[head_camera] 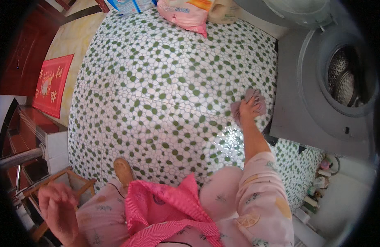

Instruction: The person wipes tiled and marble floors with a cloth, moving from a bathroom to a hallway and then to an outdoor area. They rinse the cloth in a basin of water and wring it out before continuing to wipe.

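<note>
On the pebble-patterned floor (165, 92), my right hand (249, 109) presses down on a crumpled mauve cloth (259, 98), its fingers spread over the fabric. The cloth lies flat against the tiles, just left of a grey front-loading washing machine (288, 102). My left hand (58, 205) is raised above my left knee at the lower left, blurred and loosely curled, with nothing visible in it. A wooden frame (62, 179) stands beneath and beyond that hand. Below me hangs a pink checked apron (171, 207) over patterned clothing.
The washing machine door (301, 9) hangs open, its drum (342, 77) exposed. A pink bag (183, 15), a blue-and-white bag (131, 6) and a beige container (224, 10) stand ahead. Left are a red mat (52, 86) and a metal rail (22, 158). Several small items line the right wall.
</note>
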